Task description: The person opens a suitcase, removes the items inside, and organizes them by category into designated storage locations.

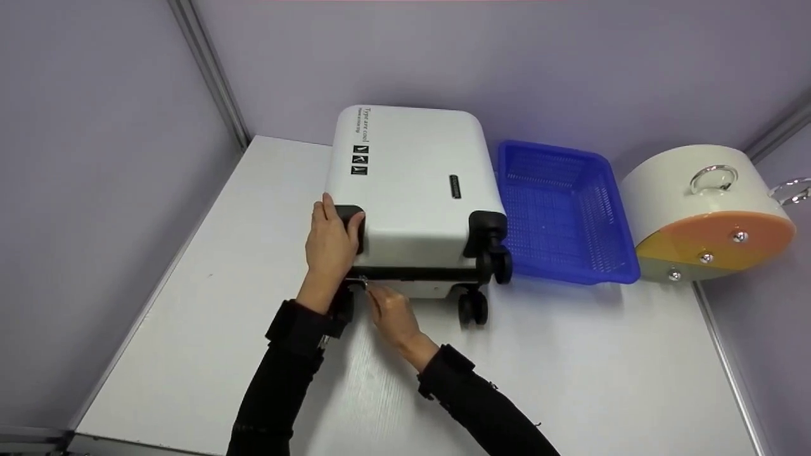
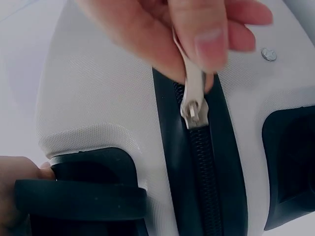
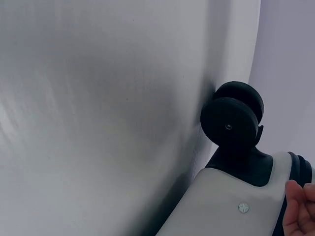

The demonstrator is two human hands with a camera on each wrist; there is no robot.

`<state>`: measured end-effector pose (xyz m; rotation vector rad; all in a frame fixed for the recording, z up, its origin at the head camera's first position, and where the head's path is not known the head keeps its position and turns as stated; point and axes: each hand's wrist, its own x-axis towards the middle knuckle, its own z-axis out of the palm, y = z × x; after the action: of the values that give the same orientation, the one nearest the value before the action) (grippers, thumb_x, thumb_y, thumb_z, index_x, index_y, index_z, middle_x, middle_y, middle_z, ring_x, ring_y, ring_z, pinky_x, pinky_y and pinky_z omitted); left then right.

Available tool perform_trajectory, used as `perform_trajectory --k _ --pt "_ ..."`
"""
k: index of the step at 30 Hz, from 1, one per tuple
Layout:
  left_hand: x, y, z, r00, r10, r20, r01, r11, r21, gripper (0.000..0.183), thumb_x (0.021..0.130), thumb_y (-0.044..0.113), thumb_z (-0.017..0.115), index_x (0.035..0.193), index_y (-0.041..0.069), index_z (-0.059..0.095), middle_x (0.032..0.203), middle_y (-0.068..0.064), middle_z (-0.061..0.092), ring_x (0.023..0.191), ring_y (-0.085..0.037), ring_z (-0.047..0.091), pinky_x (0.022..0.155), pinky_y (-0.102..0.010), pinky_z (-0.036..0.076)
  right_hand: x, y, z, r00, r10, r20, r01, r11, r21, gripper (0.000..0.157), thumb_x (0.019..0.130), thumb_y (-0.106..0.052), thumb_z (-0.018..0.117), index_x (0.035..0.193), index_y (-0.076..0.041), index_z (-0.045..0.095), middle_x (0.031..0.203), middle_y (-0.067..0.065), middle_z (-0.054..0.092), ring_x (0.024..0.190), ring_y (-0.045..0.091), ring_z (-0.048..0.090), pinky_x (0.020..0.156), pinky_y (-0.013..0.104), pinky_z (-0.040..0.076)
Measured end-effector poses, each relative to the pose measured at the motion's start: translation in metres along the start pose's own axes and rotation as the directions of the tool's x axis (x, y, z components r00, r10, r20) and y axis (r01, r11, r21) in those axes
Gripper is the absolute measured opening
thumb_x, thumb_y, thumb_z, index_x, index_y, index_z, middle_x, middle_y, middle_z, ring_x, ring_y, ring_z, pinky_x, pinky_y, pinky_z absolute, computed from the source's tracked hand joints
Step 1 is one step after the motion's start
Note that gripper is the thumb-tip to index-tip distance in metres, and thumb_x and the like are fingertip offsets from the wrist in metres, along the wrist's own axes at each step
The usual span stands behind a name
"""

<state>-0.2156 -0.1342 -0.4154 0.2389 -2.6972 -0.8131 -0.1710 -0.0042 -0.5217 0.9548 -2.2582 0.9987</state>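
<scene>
A white hard-shell suitcase [image 1: 412, 164] lies flat, its wheeled end toward me. My left hand [image 1: 331, 247] rests on its near-left corner, fingers straight along the side and thumb across the black corner guard [image 1: 348, 215]. At the near end, my right hand [image 1: 396, 320] pinches a silver zipper pull [image 2: 194, 88] between thumb and fingers. The metal slider [image 2: 194, 115] sits on the black zipper [image 2: 206, 182] that runs between the two shells. Zipper teeth show joined below the slider in the left wrist view. Only a few fingers of the right hand appear in the right wrist view.
Black caster wheels [image 1: 473, 308] stick out from the suitcase's near end. Right of it stands a blue plastic basket [image 1: 618, 215]. Beyond that is a cream drum-shaped case [image 1: 678, 177] with a coloured face and metal handles. Walls border the white table [image 1: 209, 304].
</scene>
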Motion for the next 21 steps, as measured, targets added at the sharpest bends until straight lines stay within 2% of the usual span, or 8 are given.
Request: perform_trajectory --k 4,8,11,13,15,17,19,21 --pt "-0.001 -0.001 0.0 1.0 0.013 -0.013 -0.013 1.0 0.004 0.071 0.091 0.042 0.041 0.134 -0.011 0.022 0.128 -0.032 0.033 0.111 -0.039 0.043 0.08 -0.044 0.044 0.0 0.0 0.0 0.999 0.001 0.043 0.0 1.0 -0.027 0.012 0.08 0.004 0.06 0.092 0.005 0.062 0.087 0.012 0.064 0.08 0.021 0.062 0.068 0.022 0.049" --pt "-0.001 -0.004 -0.002 0.999 0.038 0.01 -0.038 0.999 -0.014 0.072 0.091 0.044 0.041 0.135 -0.01 0.022 0.128 -0.031 0.033 0.109 -0.04 0.044 0.081 -0.044 0.043 0.0 0.0 -0.005 0.987 0.064 0.147 -0.061 0.998 -0.025 0.019 0.084 -0.002 0.058 0.102 0.004 0.06 0.092 0.012 0.063 0.083 0.019 0.061 0.069 0.021 0.048" --pt "-0.002 -0.011 -0.008 0.998 0.036 0.06 -0.03 0.995 -0.098 0.075 0.089 0.05 0.039 0.137 -0.006 0.021 0.132 -0.028 0.031 0.114 -0.039 0.041 0.088 -0.045 0.039 0.0 -0.002 -0.014 0.966 0.125 0.227 -0.122 0.992 -0.026 0.026 0.087 -0.01 0.056 0.109 0.004 0.057 0.095 0.013 0.062 0.083 0.018 0.061 0.068 0.022 0.049" --pt "-0.005 -0.017 -0.012 0.998 0.034 0.053 -0.022 0.979 -0.203 0.076 0.089 0.053 0.036 0.137 -0.004 0.023 0.134 -0.026 0.031 0.118 -0.037 0.037 0.093 -0.044 0.034 0.0 -0.004 -0.024 0.959 0.152 0.24 -0.146 0.988 -0.044 0.032 0.088 -0.015 0.055 0.112 0.006 0.055 0.095 0.014 0.062 0.08 0.019 0.061 0.066 0.023 0.049" --pt "-0.009 -0.024 -0.015 0.999 0.03 -0.017 -0.034 0.944 -0.329 0.073 0.09 0.053 0.033 0.135 -0.004 0.029 0.131 -0.024 0.036 0.118 -0.034 0.038 0.095 -0.042 0.031 0.001 -0.005 -0.037 0.967 0.156 0.199 -0.149 0.988 -0.048 0.035 0.088 -0.017 0.055 0.113 0.007 0.053 0.093 0.015 0.061 0.078 0.02 0.061 0.065 0.023 0.05" --pt "-0.016 -0.031 -0.014 0.988 0.02 -0.156 -0.091 0.883 -0.46 0.064 0.093 0.046 0.032 0.13 -0.006 0.038 0.126 -0.022 0.044 0.116 -0.032 0.041 0.095 -0.041 0.032 0.004 -0.003 -0.053 0.984 0.141 0.107 -0.134 0.988 -0.071 0.035 0.087 -0.017 0.057 0.112 0.007 0.054 0.088 0.014 0.061 0.075 0.021 0.061 0.063 0.024 0.05" --pt "-0.024 -0.036 -0.008 0.944 -0.011 -0.329 -0.189 0.8 -0.569 0.052 0.096 0.035 0.032 0.122 -0.008 0.046 0.117 -0.021 0.05 0.11 -0.032 0.045 0.092 -0.039 0.035 0.008 0.0 -0.072 0.994 0.103 -0.021 -0.105 0.991 -0.085 0.034 0.085 -0.015 0.06 0.11 0.007 0.056 0.086 0.013 0.061 0.075 0.021 0.061 0.065 0.025 0.05" --pt "-0.034 -0.038 0.001 0.88 -0.073 -0.469 -0.29 0.7 -0.652 0.039 0.098 0.019 0.03 0.116 -0.009 0.048 0.113 -0.02 0.051 0.108 -0.033 0.046 0.091 -0.039 0.035 0.012 0.004 -0.091 0.986 0.064 -0.157 -0.081 0.992 -0.102 0.031 0.082 -0.012 0.063 0.107 0.005 0.058 0.087 0.012 0.061 0.078 0.022 0.06 0.068 0.027 0.049"
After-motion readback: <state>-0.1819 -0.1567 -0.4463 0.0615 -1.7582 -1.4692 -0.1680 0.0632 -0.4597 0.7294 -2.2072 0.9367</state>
